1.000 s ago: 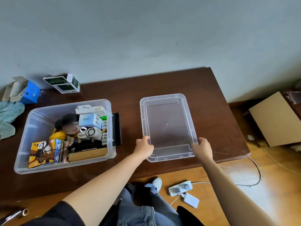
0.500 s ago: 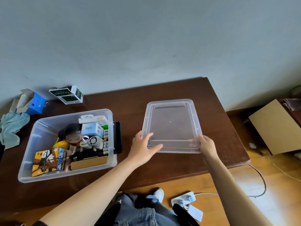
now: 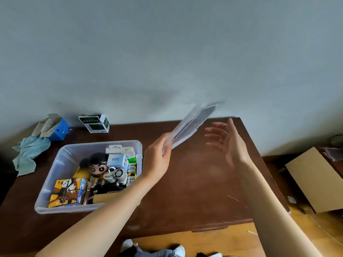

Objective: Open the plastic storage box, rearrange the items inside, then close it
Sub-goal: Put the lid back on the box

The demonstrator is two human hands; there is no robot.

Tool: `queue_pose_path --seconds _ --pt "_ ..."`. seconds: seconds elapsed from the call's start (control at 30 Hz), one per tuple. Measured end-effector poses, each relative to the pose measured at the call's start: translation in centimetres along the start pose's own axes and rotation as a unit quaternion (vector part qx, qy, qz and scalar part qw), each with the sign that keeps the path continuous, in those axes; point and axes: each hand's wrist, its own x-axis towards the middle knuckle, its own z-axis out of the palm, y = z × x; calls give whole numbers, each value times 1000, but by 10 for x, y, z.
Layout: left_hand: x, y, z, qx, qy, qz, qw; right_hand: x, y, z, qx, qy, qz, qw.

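- Storage box (image 3: 61, 164), clear plastic and uncovered, sits on the left part of the brown table (image 3: 204, 191), near its front edge.
- Inside it lie a cartoon doll (image 3: 96, 166) with black hair, a panda-printed carton (image 3: 66, 191) at the near left corner, a white box marked Q88 (image 3: 116, 160), a small white fan (image 3: 118, 174), a row of small packs along the right wall and a flat cardboard piece (image 3: 105, 198) at the near wall.
- Clear lid (image 3: 191, 127) is off the box and up in the air above the table, tilted steeply and blurred.
- Left hand (image 3: 157, 160) grips the lid's lower corner, fingers curled round its edge.
- Right hand (image 3: 226, 143) is spread wide, palm turned toward the lid, just beside it and not touching.
- Behind the box, by the wall, stand a green-and-white carton (image 3: 95, 123) and an opened blue box (image 3: 59, 127); a pale blue cloth (image 3: 29, 154) lies crumpled at the table's left edge.
- On the floor to the right lies a cardboard sheet (image 3: 315, 179).
- White shoes (image 3: 128, 245) show at the bottom edge.
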Motion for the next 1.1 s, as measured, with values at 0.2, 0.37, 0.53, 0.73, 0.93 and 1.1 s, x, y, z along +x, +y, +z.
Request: queue_pose_path --seconds 0.2,0.37,0.53,0.73,0.93,1.1 --pt "1 -24 -60 -252 -6 -250 935 16 41 31 -298 166 -32 939" --pt "-15 -60 -123 -341 24 -327 881 15 67 73 -383 180 -11 906" --pt "-29 -104 -185 -369 51 -372 850 11 84 122 -329 122 27 936" --pt "-52 -162 -240 -218 94 -402 884 0 119 175 -347 89 11 934" --pt "-71 -208 -268 32 70 -362 929 -17 153 198 -377 73 21 923" --pt "-83 -225 -282 150 27 -306 940 -30 167 207 -431 73 -4 899"
